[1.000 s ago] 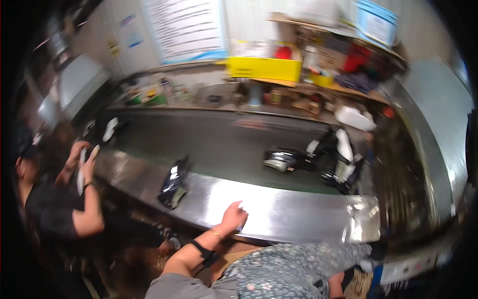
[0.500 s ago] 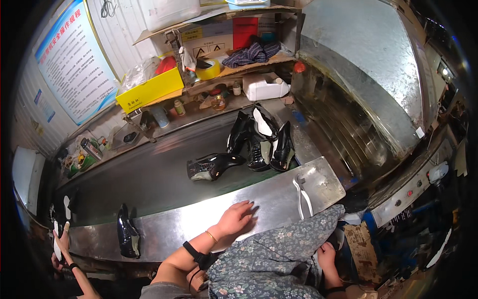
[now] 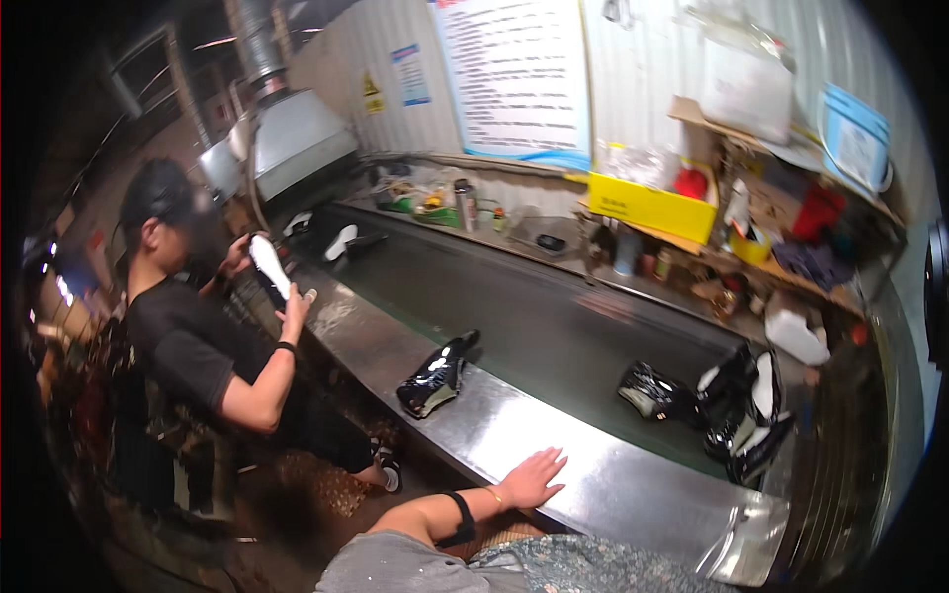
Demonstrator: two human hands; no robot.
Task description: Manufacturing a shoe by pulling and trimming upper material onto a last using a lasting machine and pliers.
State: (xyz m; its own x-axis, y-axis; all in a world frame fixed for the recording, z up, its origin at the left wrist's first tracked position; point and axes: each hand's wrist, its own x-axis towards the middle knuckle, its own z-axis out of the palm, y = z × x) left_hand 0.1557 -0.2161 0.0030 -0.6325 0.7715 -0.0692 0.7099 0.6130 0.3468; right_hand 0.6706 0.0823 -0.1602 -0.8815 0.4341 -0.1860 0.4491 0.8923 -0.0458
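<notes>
My left hand lies palm down on the shiny metal ledge, its fingers spread and holding nothing. A black band circles the forearm behind it. My right hand is out of the picture. Farther left along the ledge lies a glossy black shoe, its toe reaching over the dark belt. To the right on the belt, another black shoe lies beside a cluster of shoes, some with white soles turned outward. Blurred pliers rest at the ledge's right end.
At left a co-worker in black holds a white-soled shoe in both hands. More shoes sit at the belt's far end. Behind the belt stand a flask, a yellow box and a white jug.
My view has swung left, bringing the co-worker and the far end of the belt into sight. My right hand has left the picture, while my left hand still rests on the ledge.
</notes>
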